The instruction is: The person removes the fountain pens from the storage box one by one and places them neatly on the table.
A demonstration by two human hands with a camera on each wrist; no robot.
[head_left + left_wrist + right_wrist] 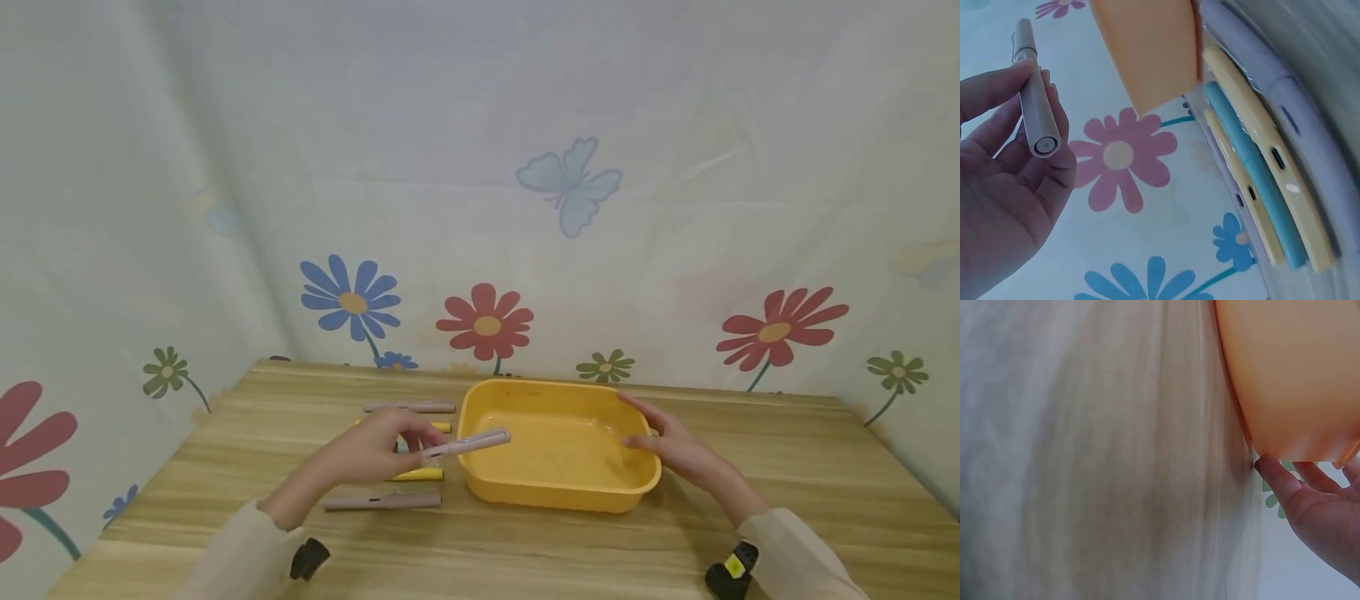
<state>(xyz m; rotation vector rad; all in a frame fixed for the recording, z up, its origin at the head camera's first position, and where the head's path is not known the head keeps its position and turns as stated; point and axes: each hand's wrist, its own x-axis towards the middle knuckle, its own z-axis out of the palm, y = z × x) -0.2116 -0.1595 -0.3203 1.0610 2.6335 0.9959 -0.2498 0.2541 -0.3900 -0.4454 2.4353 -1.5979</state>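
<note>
My left hand (pixel 378 450) pinches a pale pinkish-grey pen (pixel 468 442) between thumb and fingers. The pen points right, its far end overlapping the left rim of a yellow plastic basin (pixel 551 497). In the left wrist view the same capped pen (pixel 1038 109) shows its round end. At the basin's right end, my right hand (pixel 678 450) grips the rim, thumb over the inside; the right wrist view shows fingers (pixel 1282 481) against the outer wall. Below and behind my left hand lie a grey-mauve pen (pixel 382 502), a yellow pen (pixel 420 475) and a teal pen (pixel 1254 175).
Farther back on the wood-grain table (pixel 570 550) lie another grey-mauve pen (pixel 420 407) and a second yellow pen (pixel 441 427), partly hidden by the left hand. A flower-printed cloth (pixel 637 267) hangs behind the table's back edge.
</note>
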